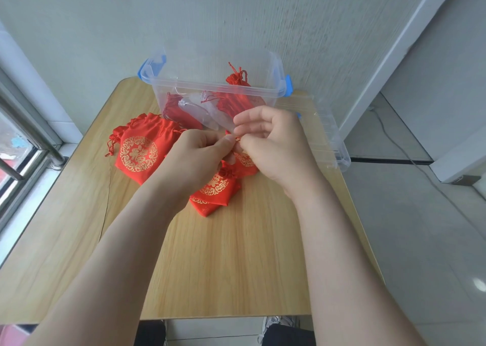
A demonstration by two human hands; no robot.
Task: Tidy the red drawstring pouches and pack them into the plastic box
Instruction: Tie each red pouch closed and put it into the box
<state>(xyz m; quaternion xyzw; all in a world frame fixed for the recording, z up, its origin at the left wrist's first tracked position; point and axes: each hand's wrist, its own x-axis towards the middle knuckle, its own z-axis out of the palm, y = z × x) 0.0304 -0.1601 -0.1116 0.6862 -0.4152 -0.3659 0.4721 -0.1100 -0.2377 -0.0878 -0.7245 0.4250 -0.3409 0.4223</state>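
Head view: we see the left hand [200, 161] and right hand [274, 145] meet above the table [236, 253], each grip pinching the drawstring [237, 138] of the held pouch [246, 161] (mostly hidden beneath them). A second pouch [214, 190] lies just below it, and a flat pouch [139, 151] lies to the left. Behind, the plastic box [210, 89] holds the packed pouches [235, 97], with its lid [326, 138] beside it.
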